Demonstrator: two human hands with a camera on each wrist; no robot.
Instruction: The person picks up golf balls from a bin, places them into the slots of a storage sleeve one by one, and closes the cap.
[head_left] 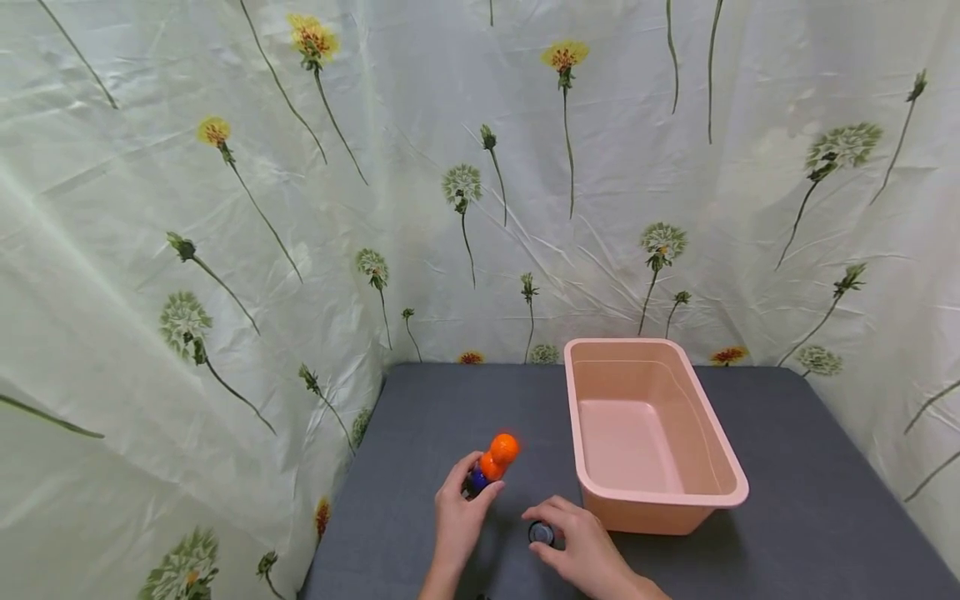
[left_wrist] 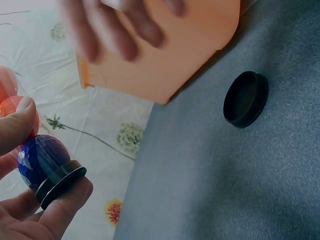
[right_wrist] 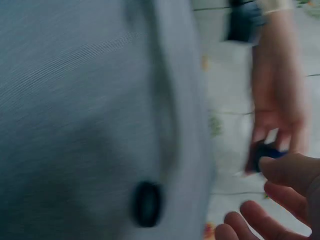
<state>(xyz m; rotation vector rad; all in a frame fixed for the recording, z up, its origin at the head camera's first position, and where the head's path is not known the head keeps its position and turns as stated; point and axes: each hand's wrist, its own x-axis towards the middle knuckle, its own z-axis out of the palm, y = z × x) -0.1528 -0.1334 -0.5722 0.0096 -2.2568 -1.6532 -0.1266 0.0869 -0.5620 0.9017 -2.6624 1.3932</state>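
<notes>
My left hand (head_left: 463, 517) grips a stack of shiny balls (head_left: 497, 457), two orange ones above a faceted blue one, with a black rimmed base. In the left wrist view, the thumb lies against an orange ball while other fingers support the black base (left_wrist: 62, 186). A shallow round black cap (left_wrist: 246, 99) lies on the table, hollow side showing. Above it hovers my right hand (head_left: 573, 542), holding nothing, its fingers loosely bent and spread from the thumb. The right wrist view shows the cap (right_wrist: 147, 204) on the table, apart from those fingers.
A pink plastic bin (head_left: 697, 500) stands on the dark grey table (head_left: 442, 400), just beyond and right of my right hand. A pale curtain (head_left: 420, 167) printed with dandelions hangs behind and beside the table.
</notes>
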